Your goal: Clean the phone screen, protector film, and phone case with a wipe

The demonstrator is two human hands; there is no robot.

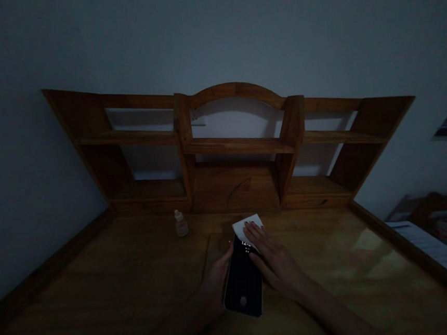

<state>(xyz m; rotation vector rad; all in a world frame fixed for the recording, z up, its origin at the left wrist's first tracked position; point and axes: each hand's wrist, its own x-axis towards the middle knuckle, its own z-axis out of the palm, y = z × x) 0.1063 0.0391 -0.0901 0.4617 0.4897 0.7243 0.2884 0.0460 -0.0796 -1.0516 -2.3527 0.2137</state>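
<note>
Nearest the camera, both forearms reach in over the near edge of the wooden desk (100, 282). Between the hands a dark phone (243, 278) lies face up around the middle of the desk, screen lit at its far end. On its left edge, the left hand (214, 283) curls loosely, steadying it. Fingers flat and together, the right hand (273, 259) presses a white cloth (247, 224) onto the far end of the phone. Bare wood spreads wide on both sides, toward the raised left and right rims. Farther back left, a small bottle (181, 223) stands alone, just before the hutch shelves (237, 145) along the desk's far edge.
</note>
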